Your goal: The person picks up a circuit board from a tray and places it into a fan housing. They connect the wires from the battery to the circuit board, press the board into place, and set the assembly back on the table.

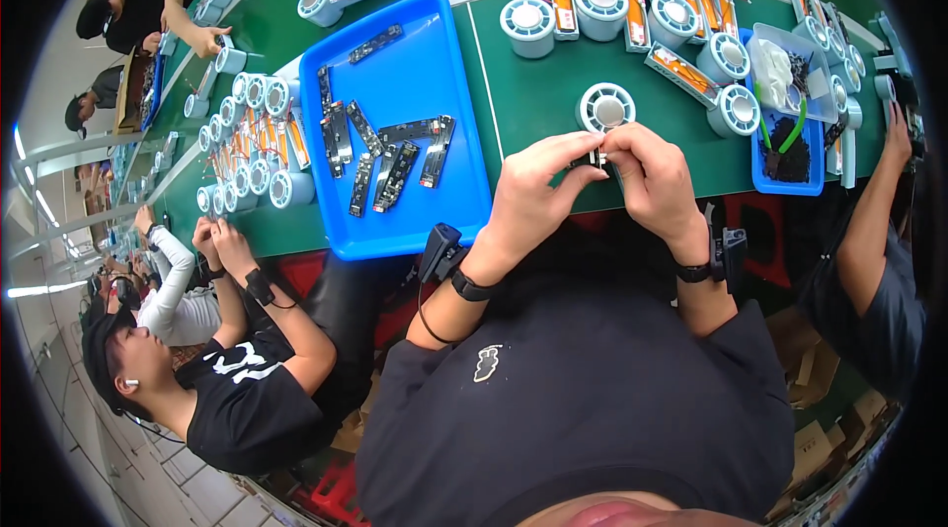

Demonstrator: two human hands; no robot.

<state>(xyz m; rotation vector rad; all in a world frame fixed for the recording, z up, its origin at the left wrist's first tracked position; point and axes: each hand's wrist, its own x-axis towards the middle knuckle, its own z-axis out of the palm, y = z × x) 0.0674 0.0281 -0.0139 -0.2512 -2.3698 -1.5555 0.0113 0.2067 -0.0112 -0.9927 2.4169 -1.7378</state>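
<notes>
A light-blue handheld fan unit [605,107] with a round spoked grille is on the green table in front of me, its head pointing away. My left hand [538,181] and my right hand [654,181] are closed at its near end, thumbs and fingertips almost meeting. A small dark piece with a pale edge [594,159] shows between the fingertips; its kind cannot be made out. My fingers hide most of the handle. Left of my hands lies a blue tray [459,171] with several narrow black circuit boards [397,176].
Fan units with orange batteries [563,3] crowd the far side, and more [252,147] stand left of the tray. At right, a blue bin [790,186] holds dark small parts, green-handled pliers [791,135] and a clear box [810,63]. Co-workers sit on both sides.
</notes>
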